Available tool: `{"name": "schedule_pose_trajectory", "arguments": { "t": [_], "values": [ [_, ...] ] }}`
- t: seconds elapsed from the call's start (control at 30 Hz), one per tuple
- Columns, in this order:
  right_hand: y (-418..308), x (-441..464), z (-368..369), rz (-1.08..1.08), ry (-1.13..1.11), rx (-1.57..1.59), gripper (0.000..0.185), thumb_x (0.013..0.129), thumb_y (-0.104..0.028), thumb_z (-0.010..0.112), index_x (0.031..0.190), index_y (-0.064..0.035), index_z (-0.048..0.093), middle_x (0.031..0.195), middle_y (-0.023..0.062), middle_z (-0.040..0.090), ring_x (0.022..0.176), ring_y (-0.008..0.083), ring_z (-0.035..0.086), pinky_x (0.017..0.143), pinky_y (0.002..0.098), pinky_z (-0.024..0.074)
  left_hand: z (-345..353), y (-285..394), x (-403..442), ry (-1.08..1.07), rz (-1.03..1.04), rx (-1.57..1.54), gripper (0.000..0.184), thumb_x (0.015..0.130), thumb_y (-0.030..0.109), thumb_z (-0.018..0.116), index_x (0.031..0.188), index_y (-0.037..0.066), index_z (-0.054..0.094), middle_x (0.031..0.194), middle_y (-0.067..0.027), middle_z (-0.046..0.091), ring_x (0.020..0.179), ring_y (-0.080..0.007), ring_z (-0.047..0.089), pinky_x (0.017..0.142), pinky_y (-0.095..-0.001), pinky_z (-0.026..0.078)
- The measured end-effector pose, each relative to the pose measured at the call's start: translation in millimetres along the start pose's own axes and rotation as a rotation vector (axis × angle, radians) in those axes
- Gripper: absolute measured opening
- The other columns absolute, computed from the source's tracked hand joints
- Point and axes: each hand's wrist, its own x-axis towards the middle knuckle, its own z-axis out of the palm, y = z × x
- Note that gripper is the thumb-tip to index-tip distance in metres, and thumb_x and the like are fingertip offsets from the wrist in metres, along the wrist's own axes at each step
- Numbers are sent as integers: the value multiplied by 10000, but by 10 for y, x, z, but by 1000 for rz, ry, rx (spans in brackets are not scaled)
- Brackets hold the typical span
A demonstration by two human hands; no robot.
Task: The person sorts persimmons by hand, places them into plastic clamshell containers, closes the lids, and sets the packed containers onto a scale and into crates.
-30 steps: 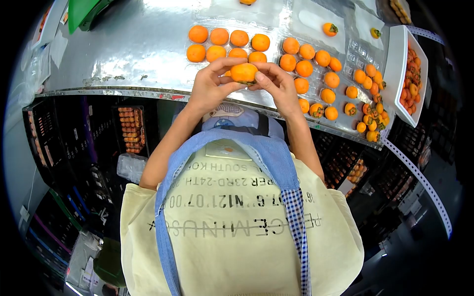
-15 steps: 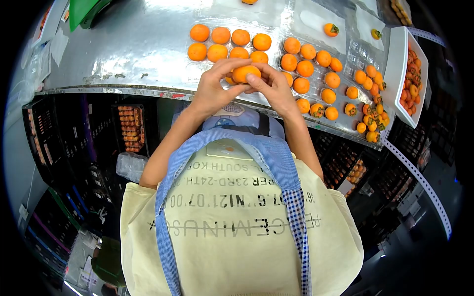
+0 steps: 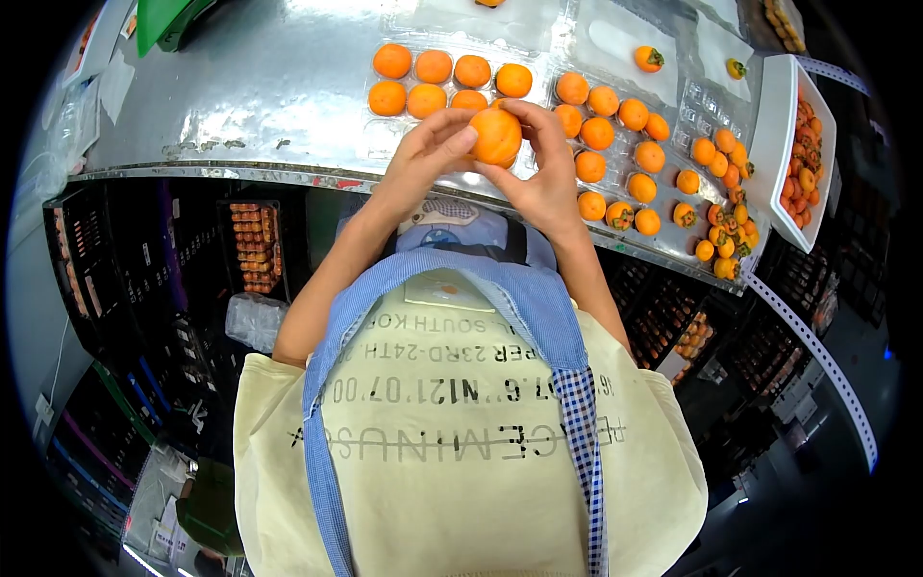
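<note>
Single persimmon (image 3: 496,137): round, orange, slightly glossy skin with a pale highlight. Gripped in the fingers of both hands (image 3: 423,162), broad smooth face toward the camera. Raised above the surface (image 3: 260,106), near its front edge.

A metal table (image 3: 269,96) bears trays (image 3: 697,111) and persimmons (image 3: 705,250).

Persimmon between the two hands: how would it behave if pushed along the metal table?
The persimmon looks rounded, so it may roll on the flat metal table. Its smooth, glossy skin could be slippery. Probably firm too: no dent shows beside the left thumb.
</note>
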Motion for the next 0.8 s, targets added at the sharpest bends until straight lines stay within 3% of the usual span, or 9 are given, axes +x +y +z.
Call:
{"name": "schedule_pose_trajectory", "arguments": {
  "t": [0.23,0.37,0.47,0.57,0.67,0.8],
  "values": [
    [-87,54,-35,-158,-68,-231,572,641,-57,762,1157,-39,516,1136,160,538,1063,326,525,907,363,439,-38,-78,8,7,-5,55,406,888,214,616,1192,-38,522,1091,-120,605,986,-169,600,837,-280,496],
    [-86,65,-65,-91,-100,-214,566,638,-92,770,1146,-36,526,1119,156,543,1045,327,528,890,367,445,-44,-57,-4,-6,-33,89,364,922,185,560,1209,-34,513,1103,-108,597,991,-158,595,846,-291,494],
    [-74,65,-53,-42,-88,-201,563,631,-109,777,1132,-36,532,1086,151,546,1014,322,536,861,365,455,-52,-63,27,57,-105,42,423,914,242,578,1213,-52,514,1069,-114,613,972,-165,602,808,-258,503],
    [-88,62,-16,-62,-87,-248,548,625,-116,782,1111,-40,541,1044,146,549,971,322,546,822,370,465,68,-98,23,62,122,276,407,938,286,529,1210,-17,540,1034,-105,629,914,-147,614,782,-255,506],
    [-105,53,17,-105,-89,-352,520,625,-120,777,1089,-44,555,1012,143,553,933,327,555,790,375,471,8,-185,44,107,181,560,384,942,309,514,1195,25,571,1013,-92,639,831,-132,620,737,-254,512],
    [-51,-4,27,-43,-106,-361,497,635,-145,767,1078,-45,566,984,147,564,913,330,565,770,377,474,-103,-155,70,130,-27,452,373,929,301,530,1187,36,582,970,-72,638,729,-114,605,627,-238,506]
  ]
}}
